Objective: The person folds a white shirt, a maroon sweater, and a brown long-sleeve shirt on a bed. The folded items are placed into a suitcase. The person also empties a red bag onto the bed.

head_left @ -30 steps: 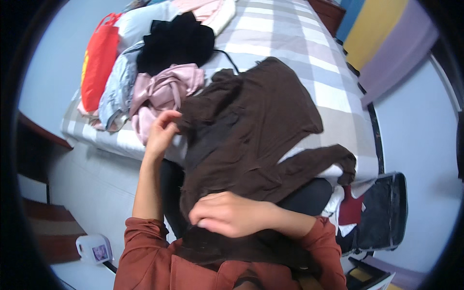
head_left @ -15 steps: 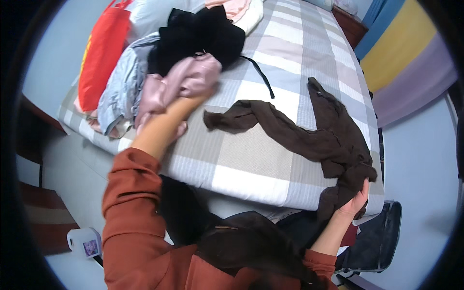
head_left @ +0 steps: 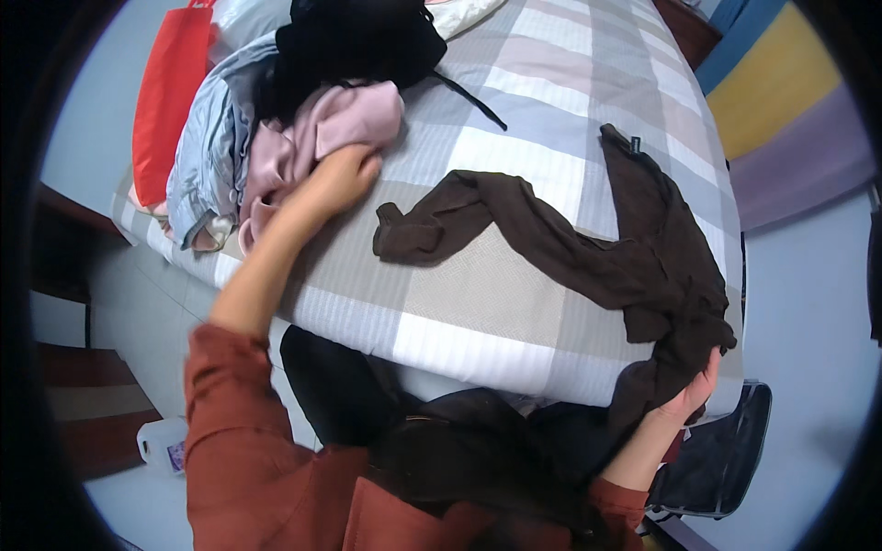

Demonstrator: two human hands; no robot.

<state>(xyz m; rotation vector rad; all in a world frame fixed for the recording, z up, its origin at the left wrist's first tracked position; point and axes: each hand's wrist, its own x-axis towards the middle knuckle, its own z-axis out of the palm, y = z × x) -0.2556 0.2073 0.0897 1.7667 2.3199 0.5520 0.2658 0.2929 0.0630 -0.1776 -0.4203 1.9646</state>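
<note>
A dark brown long-sleeved top (head_left: 597, 275) lies loosely spread over the checked bed cover, one sleeve stretched to the left and a small label at its far edge. At the bed's near right corner, my right hand (head_left: 694, 395) grips a bunched part of it; some cloth hangs over the edge. On the left, my left hand (head_left: 344, 179) is against the near side of a shiny pink garment (head_left: 358, 119), its fingers bent and partly hidden. That garment rests against a black garment (head_left: 358, 46) with a dark strap and a light blue one (head_left: 207, 138).
A red bag (head_left: 170, 110) stands by the clothes at the bed's left. The bed (head_left: 487, 294) fills the middle. Below its right corner lies an open black suitcase (head_left: 717, 459). A white plastic jug (head_left: 163, 445) is on the floor at left. Curtains (head_left: 781, 92) hang at right.
My left hand has come out from beneath the pink garment, which now lies flatter on the pile. My right hand keeps its hold on the brown top. The whole view has shifted slightly.
</note>
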